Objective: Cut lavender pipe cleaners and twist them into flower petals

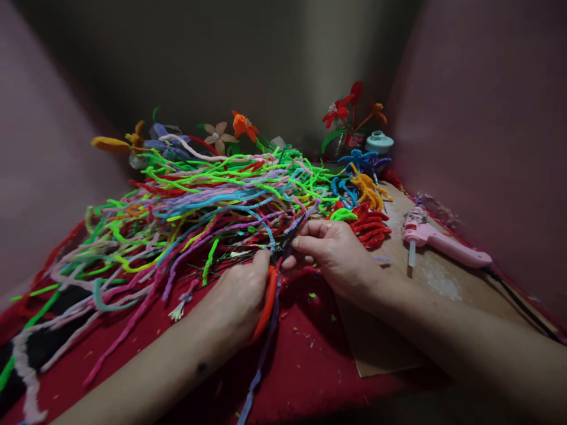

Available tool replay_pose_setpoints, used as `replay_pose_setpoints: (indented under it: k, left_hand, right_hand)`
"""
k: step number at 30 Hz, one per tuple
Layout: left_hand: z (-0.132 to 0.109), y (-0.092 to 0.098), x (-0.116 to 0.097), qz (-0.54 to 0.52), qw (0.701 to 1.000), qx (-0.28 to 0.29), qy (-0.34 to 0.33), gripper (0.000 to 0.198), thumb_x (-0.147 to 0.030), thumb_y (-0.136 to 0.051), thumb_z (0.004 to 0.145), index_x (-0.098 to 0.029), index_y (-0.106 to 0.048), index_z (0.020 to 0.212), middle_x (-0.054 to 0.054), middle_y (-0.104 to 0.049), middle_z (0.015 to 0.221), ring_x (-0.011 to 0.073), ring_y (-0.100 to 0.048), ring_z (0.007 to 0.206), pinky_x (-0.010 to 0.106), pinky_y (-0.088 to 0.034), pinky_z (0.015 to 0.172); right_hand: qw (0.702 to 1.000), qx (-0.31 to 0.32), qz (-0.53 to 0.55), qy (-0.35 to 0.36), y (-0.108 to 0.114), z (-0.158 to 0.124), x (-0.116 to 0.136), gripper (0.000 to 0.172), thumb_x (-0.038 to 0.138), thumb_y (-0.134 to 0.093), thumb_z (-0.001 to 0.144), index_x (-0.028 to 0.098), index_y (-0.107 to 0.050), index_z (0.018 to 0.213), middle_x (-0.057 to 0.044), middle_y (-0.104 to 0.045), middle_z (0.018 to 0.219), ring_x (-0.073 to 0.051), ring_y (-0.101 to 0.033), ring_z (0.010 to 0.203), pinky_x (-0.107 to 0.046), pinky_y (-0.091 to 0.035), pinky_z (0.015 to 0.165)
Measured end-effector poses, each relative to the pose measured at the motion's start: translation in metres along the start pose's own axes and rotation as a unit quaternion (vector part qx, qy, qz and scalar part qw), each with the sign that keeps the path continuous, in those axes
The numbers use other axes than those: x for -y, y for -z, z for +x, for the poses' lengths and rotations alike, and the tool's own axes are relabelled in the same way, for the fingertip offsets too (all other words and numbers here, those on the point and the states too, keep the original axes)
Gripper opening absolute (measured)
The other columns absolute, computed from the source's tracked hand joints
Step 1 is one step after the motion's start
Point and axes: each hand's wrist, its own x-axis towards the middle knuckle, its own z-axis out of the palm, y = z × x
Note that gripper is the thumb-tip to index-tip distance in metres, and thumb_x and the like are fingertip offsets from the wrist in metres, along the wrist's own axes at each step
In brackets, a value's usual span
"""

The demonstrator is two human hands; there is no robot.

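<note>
We are in a craft corner: heaped pipe cleaners (212,198), scissors (267,305), a glue gun (447,243), fuzzy flowers (337,114).

Head-worn view, facing forward and down, left hand (245,289) and right hand (343,257) close

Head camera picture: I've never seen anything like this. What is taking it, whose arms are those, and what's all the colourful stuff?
There is no robot here. A camera worn on a person's head looks forward and down at that person's own bare hands. The left hand holds orange-handled scissors. The right hand seems to pinch a lavender fuzzy strand beside the dark blades; its long end trails toward the camera. On the red surface lies a big heap of colourful fuzzy strands, with fuzzy flowers behind it. To the right, a pink glue gun rests on a brown board.
</note>
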Motion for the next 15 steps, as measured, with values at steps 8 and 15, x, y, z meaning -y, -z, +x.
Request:
replay_pose_setpoints:
  k: [8,15]
  left_hand:
    - [0.007,0.002,0.01,0.051,0.997,-0.051,-0.011,0.014,-0.024,-0.041,0.081,-0.018,-0.046,0.092,0.009,-0.066,0.073,0.0239,-0.065,0.065,0.028,-0.037,0.053]
    - [0.012,0.019,0.018,-0.295,0.953,-0.073,0.01,0.019,-0.039,-0.052,0.078,-0.02,-0.048,0.08,0.0,-0.057,0.061,0.0142,-0.053,0.05,0.023,-0.037,0.045]
  right_hand:
    - [0.998,0.027,0.016,-0.049,-0.004,-0.004,-0.002,0.007,0.012,-0.057,0.067,0.013,-0.057,0.06,-0.001,-0.062,0.048,-0.011,-0.059,0.044,-0.022,-0.048,0.048]
    - [0.997,0.029,0.072,-0.024,-0.003,-0.001,-0.004,0.012,0.018,-0.065,0.068,0.011,-0.059,0.061,-0.003,-0.063,0.055,-0.012,-0.061,0.049,-0.026,-0.051,0.054]
